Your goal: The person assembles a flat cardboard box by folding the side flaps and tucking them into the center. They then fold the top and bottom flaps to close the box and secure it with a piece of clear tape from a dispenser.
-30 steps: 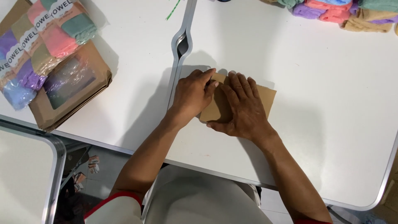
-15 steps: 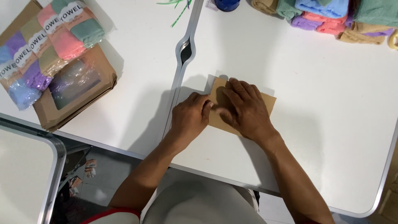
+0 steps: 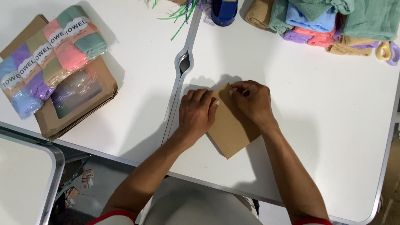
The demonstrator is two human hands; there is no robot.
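The right hand (image 3: 252,102) pinches the far corner of a flat brown cardboard piece (image 3: 231,129), its grip closed on that edge with fingertips bunched together. The left hand (image 3: 196,114) lies palm down on the cardboard's left side, fingers spread flat and pressing rather than grasping. The cardboard rests on the white worktop (image 3: 316,108), turned diagonally, near the seam between the two table halves. Far left, a bundle of wrapped pastel towels (image 3: 46,58) lies on a stack of brown window boxes (image 3: 79,102). At the far right sits a pile of loose folded towels (image 3: 325,23). A dark blue object (image 3: 224,10) and green plastic strips (image 3: 179,14) lie at the far edge.
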